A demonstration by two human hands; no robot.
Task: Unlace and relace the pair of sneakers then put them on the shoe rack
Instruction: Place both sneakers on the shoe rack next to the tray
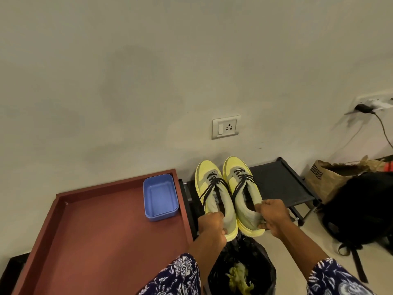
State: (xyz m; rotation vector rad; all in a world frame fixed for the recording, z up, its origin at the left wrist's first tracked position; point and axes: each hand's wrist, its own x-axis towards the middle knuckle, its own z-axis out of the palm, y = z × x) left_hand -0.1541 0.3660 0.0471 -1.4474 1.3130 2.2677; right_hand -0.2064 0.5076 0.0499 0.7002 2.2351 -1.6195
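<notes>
Gripping the heels of two yellow sneakers, left hand (pixel 211 224) on the left sneaker (pixel 214 196), right hand (pixel 273 216) on the right sneaker (pixel 244 192), fingers curled round each; both rest atop the shoe rack (pixel 280 184). No legible brand.

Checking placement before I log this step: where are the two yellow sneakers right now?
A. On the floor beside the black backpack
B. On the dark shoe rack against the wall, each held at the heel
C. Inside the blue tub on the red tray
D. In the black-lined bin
B: the left sneaker and right sneaker sit toes to the wall on the shoe rack, with the left hand and right hand gripping their heels.
</notes>
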